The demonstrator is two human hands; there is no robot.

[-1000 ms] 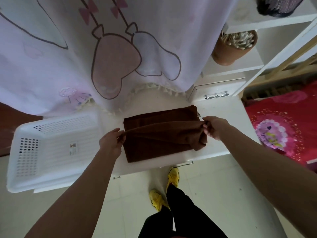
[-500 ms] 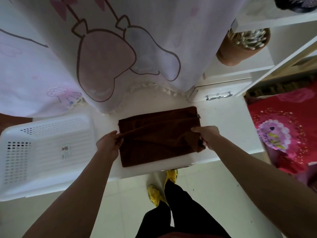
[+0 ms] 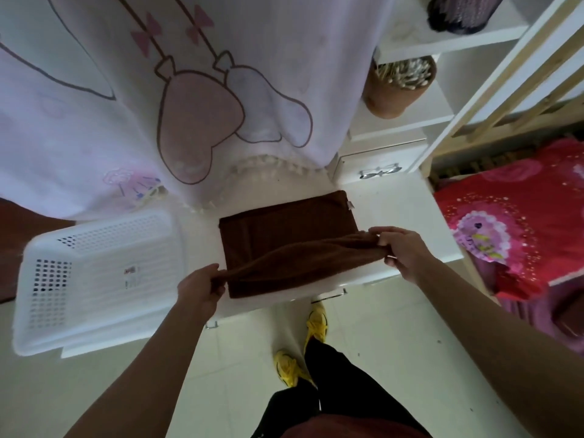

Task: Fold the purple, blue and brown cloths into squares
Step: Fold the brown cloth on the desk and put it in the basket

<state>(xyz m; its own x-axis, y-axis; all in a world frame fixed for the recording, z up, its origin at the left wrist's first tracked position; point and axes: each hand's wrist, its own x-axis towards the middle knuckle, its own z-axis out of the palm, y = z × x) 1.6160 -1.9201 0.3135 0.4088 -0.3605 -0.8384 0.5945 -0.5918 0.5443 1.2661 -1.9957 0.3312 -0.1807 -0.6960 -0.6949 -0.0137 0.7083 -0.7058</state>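
The brown cloth [image 3: 284,229] lies on the white table [image 3: 388,210] in front of me, its far part flat and its near layer lifted into a taut ridge. My left hand [image 3: 199,286] pinches the ridge's left end at the cloth's near left corner. My right hand [image 3: 401,248] grips the right end, just past the cloth's right edge. No purple or blue cloth is in view.
A white perforated basket [image 3: 94,279] sits at the table's left end. A pale printed curtain [image 3: 158,105] hangs behind the table. White shelves with a brown pot [image 3: 398,86] and a drawer [image 3: 376,165] stand at the right, beside a red floral bed [image 3: 518,222].
The near layer of the brown cloth, lying nearly flat half a second ago, is lifted again and pulled towards me. My right hand has moved right and my left hand nearer.
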